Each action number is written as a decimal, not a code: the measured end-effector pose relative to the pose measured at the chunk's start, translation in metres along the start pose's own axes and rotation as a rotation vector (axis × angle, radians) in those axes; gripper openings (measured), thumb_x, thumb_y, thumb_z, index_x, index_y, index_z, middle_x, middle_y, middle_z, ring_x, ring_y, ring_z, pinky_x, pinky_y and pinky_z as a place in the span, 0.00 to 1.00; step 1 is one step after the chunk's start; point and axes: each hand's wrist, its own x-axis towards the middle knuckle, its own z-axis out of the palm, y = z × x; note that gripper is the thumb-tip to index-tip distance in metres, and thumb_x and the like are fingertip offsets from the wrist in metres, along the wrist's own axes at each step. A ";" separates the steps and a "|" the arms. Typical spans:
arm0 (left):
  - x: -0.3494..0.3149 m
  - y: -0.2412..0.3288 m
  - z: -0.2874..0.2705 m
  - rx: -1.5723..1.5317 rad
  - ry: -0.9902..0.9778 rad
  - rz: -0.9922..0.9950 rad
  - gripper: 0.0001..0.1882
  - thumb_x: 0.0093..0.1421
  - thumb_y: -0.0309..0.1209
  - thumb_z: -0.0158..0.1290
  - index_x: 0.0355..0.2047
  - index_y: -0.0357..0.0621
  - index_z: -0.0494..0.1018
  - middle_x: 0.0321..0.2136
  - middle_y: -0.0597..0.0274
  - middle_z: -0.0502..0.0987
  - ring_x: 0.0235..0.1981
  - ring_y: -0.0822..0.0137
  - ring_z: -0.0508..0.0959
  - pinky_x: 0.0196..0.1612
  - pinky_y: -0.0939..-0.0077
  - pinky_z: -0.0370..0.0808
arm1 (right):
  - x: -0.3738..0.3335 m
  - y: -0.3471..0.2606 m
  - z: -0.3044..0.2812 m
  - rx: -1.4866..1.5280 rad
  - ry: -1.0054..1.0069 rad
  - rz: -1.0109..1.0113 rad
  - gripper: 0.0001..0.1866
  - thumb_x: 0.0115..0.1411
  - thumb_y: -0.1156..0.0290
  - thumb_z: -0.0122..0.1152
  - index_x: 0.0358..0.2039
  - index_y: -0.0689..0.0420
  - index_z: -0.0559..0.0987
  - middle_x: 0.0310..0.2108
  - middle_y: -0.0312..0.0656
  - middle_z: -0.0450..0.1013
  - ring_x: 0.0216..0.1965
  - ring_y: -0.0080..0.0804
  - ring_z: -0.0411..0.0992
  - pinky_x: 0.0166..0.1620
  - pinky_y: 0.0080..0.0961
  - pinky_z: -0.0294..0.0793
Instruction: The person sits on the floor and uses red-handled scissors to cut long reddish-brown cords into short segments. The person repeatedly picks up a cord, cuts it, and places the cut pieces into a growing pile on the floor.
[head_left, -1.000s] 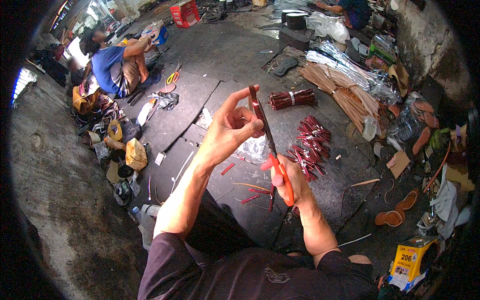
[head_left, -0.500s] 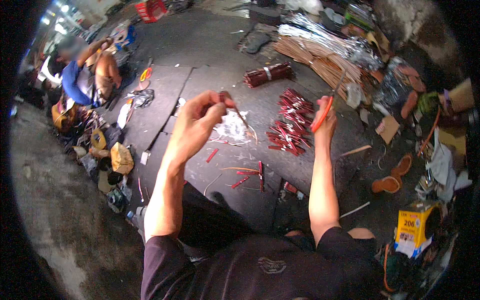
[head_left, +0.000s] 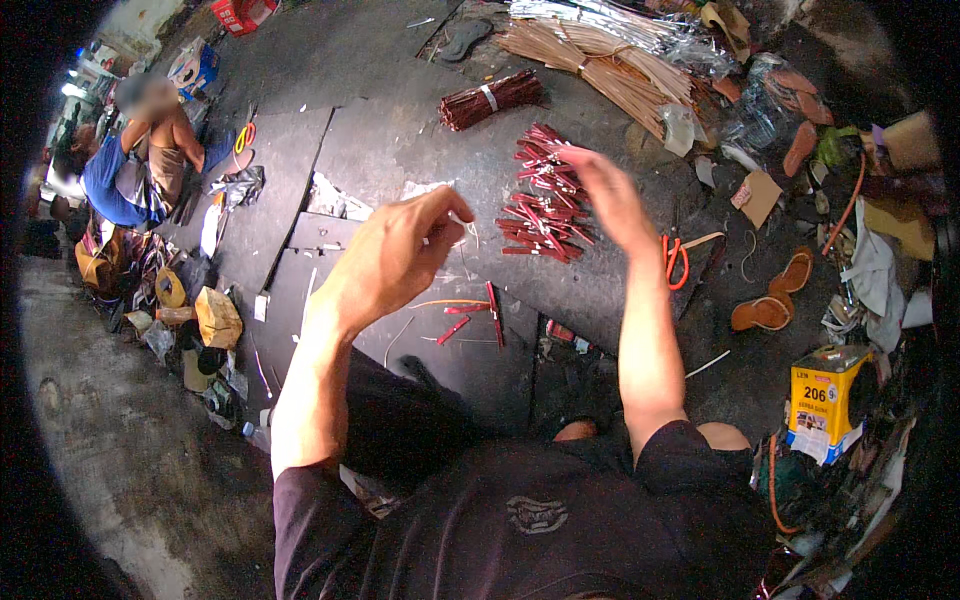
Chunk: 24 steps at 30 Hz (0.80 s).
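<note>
My left hand (head_left: pixel 395 258) is raised over the floor at centre left, its fingers curled in toward the thumb. Whatever they may hold is hidden. My right hand (head_left: pixel 612 200), slightly blurred, stretches its fingers out at the right edge of a pile of short dark red strips (head_left: pixel 545 215); whether it touches them I cannot tell. Scissors with orange handles (head_left: pixel 678 265) lie on the floor beside my right wrist, partly covered by the forearm. A few loose red strips (head_left: pixel 496 315) lie nearer to me.
Beyond the pile lies a tied bundle of dark red strips (head_left: pixel 490 100), with long tan strips (head_left: pixel 600 65) behind it. Brown sandals (head_left: pixel 765 312) and a yellow tin (head_left: pixel 825 400) stand at right. Another person (head_left: pixel 150 160) sits at far left, near scattered bags (head_left: pixel 218 318).
The scissors have left my right hand and lie on the floor. That hand has moved left to the pile. My left hand's fingers have curled, and the strip seen in them no longer shows.
</note>
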 end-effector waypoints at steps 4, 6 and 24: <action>0.002 0.001 0.001 -0.188 -0.085 0.015 0.11 0.62 0.28 0.56 0.41 0.40 0.66 0.25 0.51 0.79 0.29 0.53 0.81 0.31 0.62 0.73 | 0.001 -0.090 0.060 0.141 -0.387 -0.053 0.21 0.72 0.55 0.44 0.48 0.61 0.76 0.43 0.44 0.76 0.48 0.31 0.73 0.54 0.30 0.70; 0.001 0.003 -0.007 -0.211 -0.118 0.001 0.13 0.62 0.30 0.57 0.42 0.40 0.66 0.25 0.52 0.79 0.28 0.53 0.81 0.31 0.63 0.73 | -0.001 -0.105 0.061 0.210 -0.610 0.118 0.20 0.72 0.56 0.44 0.47 0.61 0.75 0.35 0.42 0.76 0.39 0.28 0.76 0.48 0.30 0.75; -0.015 -0.037 -0.008 0.243 -0.153 -0.137 0.25 0.61 0.38 0.58 0.56 0.41 0.69 0.35 0.46 0.80 0.37 0.50 0.81 0.42 0.58 0.77 | -0.142 0.131 0.194 -0.758 -0.344 0.576 0.18 0.56 0.63 0.63 0.38 0.66 0.77 0.31 0.57 0.79 0.37 0.54 0.80 0.42 0.44 0.79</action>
